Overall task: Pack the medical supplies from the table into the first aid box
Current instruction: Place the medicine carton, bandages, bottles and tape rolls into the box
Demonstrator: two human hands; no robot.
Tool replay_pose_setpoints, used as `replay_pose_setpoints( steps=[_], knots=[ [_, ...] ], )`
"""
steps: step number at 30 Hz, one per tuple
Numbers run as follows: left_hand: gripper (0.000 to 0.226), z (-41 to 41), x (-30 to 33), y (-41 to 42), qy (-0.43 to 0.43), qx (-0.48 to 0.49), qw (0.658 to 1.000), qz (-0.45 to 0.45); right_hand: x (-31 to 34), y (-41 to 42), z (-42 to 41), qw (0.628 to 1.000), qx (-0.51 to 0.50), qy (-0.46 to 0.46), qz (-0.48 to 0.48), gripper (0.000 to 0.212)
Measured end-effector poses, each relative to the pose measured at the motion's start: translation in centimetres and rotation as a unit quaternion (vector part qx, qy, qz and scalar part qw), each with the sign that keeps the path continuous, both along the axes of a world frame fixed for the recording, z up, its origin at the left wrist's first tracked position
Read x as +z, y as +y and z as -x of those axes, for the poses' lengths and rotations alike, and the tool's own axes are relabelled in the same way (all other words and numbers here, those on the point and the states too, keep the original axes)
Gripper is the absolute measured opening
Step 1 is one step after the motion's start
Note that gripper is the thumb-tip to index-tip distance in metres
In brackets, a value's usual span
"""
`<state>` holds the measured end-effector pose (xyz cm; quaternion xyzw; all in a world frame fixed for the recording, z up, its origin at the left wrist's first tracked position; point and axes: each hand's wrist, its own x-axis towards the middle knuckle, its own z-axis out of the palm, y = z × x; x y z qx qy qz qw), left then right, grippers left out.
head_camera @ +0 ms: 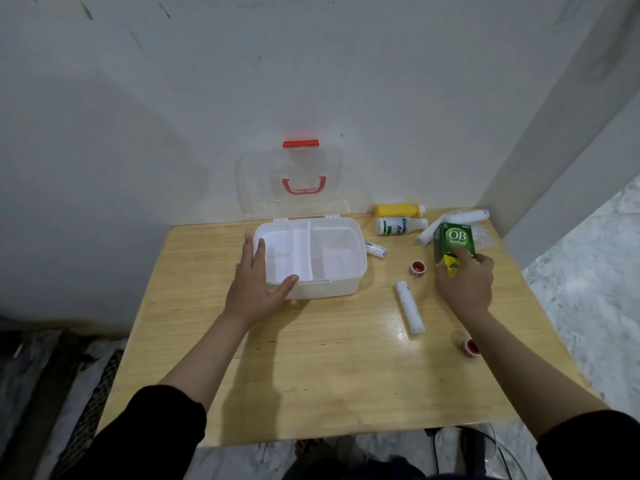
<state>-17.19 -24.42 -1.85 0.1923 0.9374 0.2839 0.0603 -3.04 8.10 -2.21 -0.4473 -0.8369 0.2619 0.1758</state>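
Box (453, 249), green and marked "OB herbal", stands up on the table (311, 368) with the right hand (465, 284) wrapped around its lower part. It looks like the first thing being picked up, so the packing is just starting.

Left of that hand sits a small red and white tape roll (417, 267), and just below it lies a long white roll (410, 309). Behind the hand are more white rolls (450, 225), a white bottle (398, 226) and a yellow bottle (398, 210). Near the wrist is another red tape roll (470, 347).

Far to the left is the first aid box (325, 289), open and with nothing in it, its clear lid (291, 181) standing up. The left hand (258, 284) lies flat and spread wide on its near left corner, holding it steady. A little white tube (375, 250) lies just beside the first aid box.

Next, the green box needs lifting over the tape roll and setting into one of the compartments.
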Motion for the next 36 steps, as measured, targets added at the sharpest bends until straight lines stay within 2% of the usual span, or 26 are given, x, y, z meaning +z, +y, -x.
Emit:
replay_pose_setpoints(
  steps=[4, 6, 9, 15, 18, 24, 29, 36],
  knots=[
    [0.102, 0.1, 0.2, 0.0, 0.005, 0.008, 0.999, 0.031, 3.3, -2.6, 0.9, 0.985, 0.092, 0.143, -0.025, 0.043],
    [0.101, 0.2, 0.5, 0.0, 0.010, 0.009, 0.999, 0.041, 4.9, -4.1, 2.0, 0.971, 0.174, 0.160, -0.032, 0.041],
    [0.101, 0.5, 0.5, -0.2, 0.012, -0.001, 0.999, 0.047, 6.7, -5.6, 4.2, 0.950, 0.292, 0.104, -0.021, 0.037],
    [0.101, 0.8, 0.0, -0.3, -0.003, -0.007, 0.999, 0.045, 8.5, -7.4, 8.7, 0.883, 0.452, -0.104, -0.073, 0.037],
    [0.101, 0.8, -0.1, -0.4, -0.009, -0.006, 0.999, 0.041, 8.3, -8.2, 10.7, 0.858, 0.486, -0.153, -0.064, 0.038],
    [0.101, 0.7, 0.0, -0.3, -0.016, -0.004, 0.999, 0.028, 7.1, -9.5, 12.7, 0.830, 0.526, -0.175, -0.064, 0.037],
    [0.101, 0.8, -0.1, -0.3, -0.017, 0.000, 1.000, 0.020, 7.1, -9.7, 13.6, 0.827, 0.526, -0.187, -0.067, 0.036],
    [0.099, 0.6, -0.1, -0.3, -0.009, -0.001, 1.000, 0.014, 6.5, -9.2, 12.5, 0.818, 0.494, -0.197, -0.219, 0.036]
  ],
)
